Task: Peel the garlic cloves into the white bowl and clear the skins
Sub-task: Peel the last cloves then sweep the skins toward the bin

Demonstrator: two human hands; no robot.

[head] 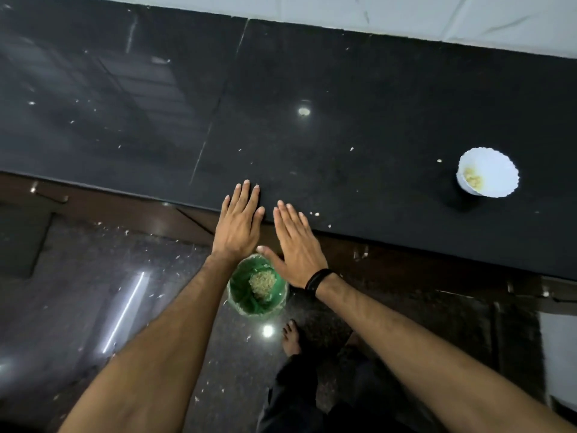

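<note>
Peeled garlic (472,178) sits in the white bowl (496,170) on the table (374,120); both flat, empty hands, left hand (239,225) and right hand (296,245), seem to sweep leftover skins (317,214) toward the green bin (257,287)

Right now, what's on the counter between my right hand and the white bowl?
In the head view, only a few skin scraps on bare black counter.

Both hands lie flat at the near edge of the dark surface (374,120) in mid-frame, fingers straight: the left hand (239,223) just beside the right hand (296,245), which wears a black wristband (318,281). Below them on the floor stands a green bin (246,303) holding skins (262,284). At right, the white bowl (493,179) holds peeled cloves (472,176).
</note>
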